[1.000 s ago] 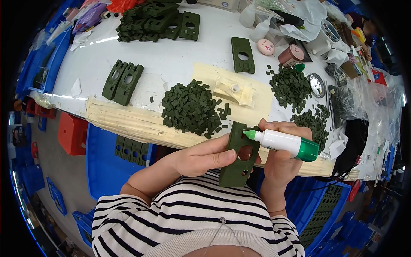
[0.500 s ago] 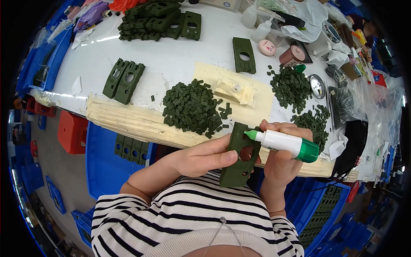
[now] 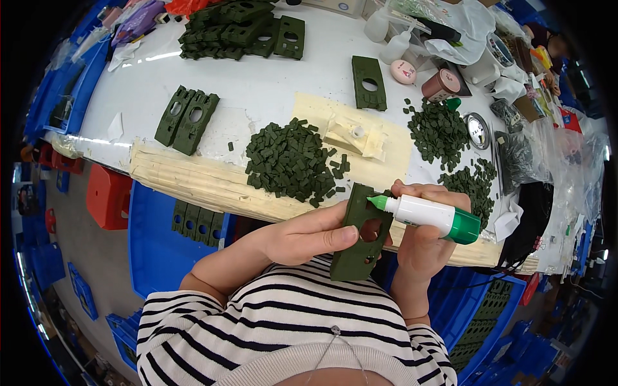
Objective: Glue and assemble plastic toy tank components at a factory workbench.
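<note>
My left hand (image 3: 308, 233) grips a dark green flat plate with a round hole (image 3: 359, 235), held upright just in front of the table's near edge. My right hand (image 3: 421, 235) holds a white glue bottle with a green cap and green nozzle (image 3: 430, 215); its tip touches the plate's upper edge. A heap of small dark green blocks (image 3: 290, 161) lies on the white table (image 3: 257, 90) right above my left hand.
Two more green plates (image 3: 187, 119) lie at the left, a single one (image 3: 369, 82) at the back, a stack (image 3: 241, 29) far back. More green blocks (image 3: 441, 125) sit right, beside a cream part (image 3: 353, 136), cups and bags. Blue bins (image 3: 158, 248) stand below.
</note>
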`<state>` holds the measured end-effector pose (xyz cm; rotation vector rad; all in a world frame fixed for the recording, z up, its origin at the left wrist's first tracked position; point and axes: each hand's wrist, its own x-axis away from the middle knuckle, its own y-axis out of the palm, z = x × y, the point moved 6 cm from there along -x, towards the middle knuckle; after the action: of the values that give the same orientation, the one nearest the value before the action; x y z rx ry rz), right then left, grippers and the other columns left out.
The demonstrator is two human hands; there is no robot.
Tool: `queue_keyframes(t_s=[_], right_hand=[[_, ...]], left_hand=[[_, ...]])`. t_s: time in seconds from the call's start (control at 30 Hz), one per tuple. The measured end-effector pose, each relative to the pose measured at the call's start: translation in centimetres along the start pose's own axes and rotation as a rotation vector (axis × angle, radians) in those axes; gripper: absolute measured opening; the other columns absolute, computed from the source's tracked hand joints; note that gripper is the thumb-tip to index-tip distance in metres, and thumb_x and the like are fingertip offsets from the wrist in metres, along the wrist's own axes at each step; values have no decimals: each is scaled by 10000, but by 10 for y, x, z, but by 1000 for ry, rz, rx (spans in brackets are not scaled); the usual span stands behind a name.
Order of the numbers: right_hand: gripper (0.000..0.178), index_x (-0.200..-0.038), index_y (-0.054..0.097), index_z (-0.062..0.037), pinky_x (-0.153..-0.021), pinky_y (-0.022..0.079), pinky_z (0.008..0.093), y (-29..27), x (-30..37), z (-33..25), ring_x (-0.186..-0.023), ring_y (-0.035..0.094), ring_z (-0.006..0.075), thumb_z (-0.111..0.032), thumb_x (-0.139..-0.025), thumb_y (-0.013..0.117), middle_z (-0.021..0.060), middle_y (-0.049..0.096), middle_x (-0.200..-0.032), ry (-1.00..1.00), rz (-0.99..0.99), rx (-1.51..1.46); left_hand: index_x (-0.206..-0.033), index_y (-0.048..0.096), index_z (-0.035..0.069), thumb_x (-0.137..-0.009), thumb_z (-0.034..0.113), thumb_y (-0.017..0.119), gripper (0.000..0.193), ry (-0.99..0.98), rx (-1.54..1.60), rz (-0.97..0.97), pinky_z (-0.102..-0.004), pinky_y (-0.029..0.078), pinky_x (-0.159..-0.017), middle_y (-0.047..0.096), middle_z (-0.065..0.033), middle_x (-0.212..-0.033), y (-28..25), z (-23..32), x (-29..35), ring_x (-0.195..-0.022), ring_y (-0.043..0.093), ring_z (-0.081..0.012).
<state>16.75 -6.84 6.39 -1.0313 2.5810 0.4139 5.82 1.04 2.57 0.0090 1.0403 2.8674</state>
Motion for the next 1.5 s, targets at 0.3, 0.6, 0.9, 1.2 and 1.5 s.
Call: queue_keyframes(t_s=[0.3,0.6,0.9,1.2,1.5], right_hand=[[515,-995,429,15,-843,495,411,-1,0,3,-892,615,283,-404,-796,653,213,603,-917,14,-6,-76],[498,-994,429,22,-858,487,420,1,-1,3,-899,614,289,-376,-802,658,218,604,-913,-22,-31,-77],[487,-995,431,26,-844,495,409,0,0,3,-900,616,292,-357,-804,663,220,606,-914,-46,-41,-70],[488,-998,426,20,-847,491,405,0,1,3,-906,615,285,-373,-813,647,223,607,-925,-39,-47,-53],[525,-999,388,-16,-772,533,428,-12,-2,7,-855,610,288,-508,-854,499,170,521,-906,93,83,-171]], left_hand=[[-1356,204,-7,-927,416,415,638,-8,27,13,-389,440,-875,472,-194,-1160,-3,-4,-1,-1029,527,-274],[-1370,182,-4,-923,419,418,660,-25,13,29,-387,438,-876,463,-202,-1164,-3,-2,0,-1035,523,-276],[-1377,171,-4,-925,406,417,658,-18,21,24,-392,439,-875,461,-204,-1164,-2,-1,0,-1042,520,-283],[-1387,140,5,-928,389,417,660,-16,45,19,-398,438,-877,460,-204,-1169,-2,-2,0,-1040,522,-286],[-1346,245,-24,-902,406,455,652,-63,136,89,-395,465,-841,497,-210,-1131,0,2,1,-978,563,-290]])
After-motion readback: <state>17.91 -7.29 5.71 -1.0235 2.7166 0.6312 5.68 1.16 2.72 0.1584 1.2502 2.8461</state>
